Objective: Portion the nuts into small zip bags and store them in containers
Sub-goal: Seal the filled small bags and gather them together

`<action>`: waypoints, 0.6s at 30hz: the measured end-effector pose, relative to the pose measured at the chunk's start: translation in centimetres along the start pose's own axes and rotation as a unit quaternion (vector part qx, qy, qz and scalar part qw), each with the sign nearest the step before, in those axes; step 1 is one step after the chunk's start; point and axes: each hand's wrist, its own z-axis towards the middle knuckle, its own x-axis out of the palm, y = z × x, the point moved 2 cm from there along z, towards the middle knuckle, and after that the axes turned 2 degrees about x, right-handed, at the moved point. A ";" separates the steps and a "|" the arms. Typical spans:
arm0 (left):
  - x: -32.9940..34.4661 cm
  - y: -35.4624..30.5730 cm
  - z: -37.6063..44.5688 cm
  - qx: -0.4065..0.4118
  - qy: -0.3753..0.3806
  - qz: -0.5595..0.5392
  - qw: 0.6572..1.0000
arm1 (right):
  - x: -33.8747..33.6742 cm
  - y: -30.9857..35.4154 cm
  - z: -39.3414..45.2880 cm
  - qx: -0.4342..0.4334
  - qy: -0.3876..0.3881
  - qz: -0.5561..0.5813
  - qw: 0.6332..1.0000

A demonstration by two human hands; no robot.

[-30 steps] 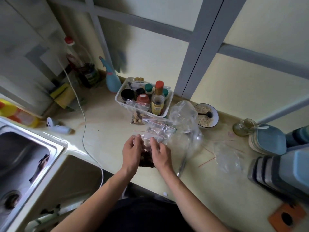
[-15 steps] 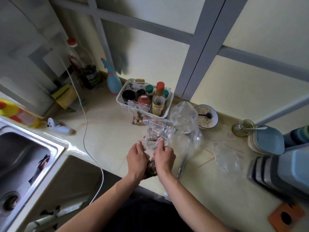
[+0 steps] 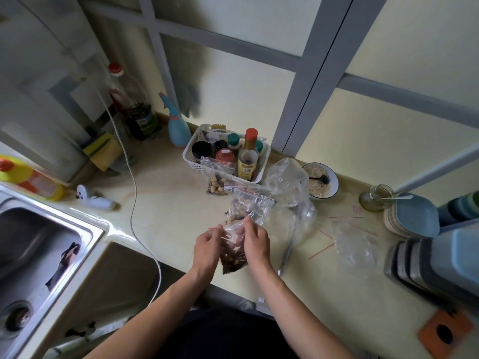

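A small clear zip bag of mixed nuts hangs between my hands above the counter's front edge. My left hand pinches its top at the left corner and my right hand pinches the top on the right. Just behind it lies a second filled zip bag. A third bag of nuts leans against the white basket. A large crumpled clear bag sits right of these. Empty zip bags lie flat further right.
The basket holds several bottles and jars. A bowl of oats with a black spoon and a glass jar stand at the back right, next to stacked blue lids. A steel sink is at left; a white cable crosses the counter.
My hands have shifted along the bag's top: the left one out to the left corner, the right one still pinching. The bag now hangs a little lower between them.
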 end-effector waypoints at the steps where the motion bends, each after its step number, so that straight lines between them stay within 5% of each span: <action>1: -0.2 0.0 0.0 0.005 -0.003 -0.008 1.000 | 0.0 -0.1 0.1 0.004 0.004 0.016 1.000; 10: -1.1 -0.2 -0.7 -0.022 0.031 -0.061 0.997 | 0.5 -1.5 -0.2 0.025 0.004 0.002 1.000; 18: -0.6 0.7 -0.1 -0.077 0.051 -0.045 0.995 | 1.0 -1.8 -1.2 -0.042 -0.074 -0.150 0.985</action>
